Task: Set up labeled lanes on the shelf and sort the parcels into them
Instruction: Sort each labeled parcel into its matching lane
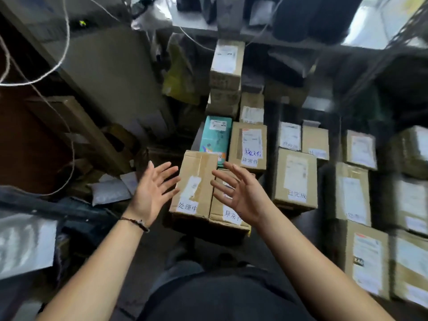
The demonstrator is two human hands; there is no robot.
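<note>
A brown cardboard parcel (195,184) with a handwritten white label stands in the middle of the view. My left hand (152,191) is spread open just left of it, and my right hand (240,195) is spread open just right of it, palms facing each other. Neither hand grips the box; the left fingertips come close to its side. Under my right hand lies a second labeled parcel (228,216). A teal box (215,137) and another labeled carton (249,144) stand behind them.
Several labeled cartons (295,179) fill rows on the right (366,258). Stacked boxes (225,66) rise at the back under a metal shelf (301,42). Padded mailers (108,191) and a grey bag (25,244) lie left. Cords (62,54) hang overhead.
</note>
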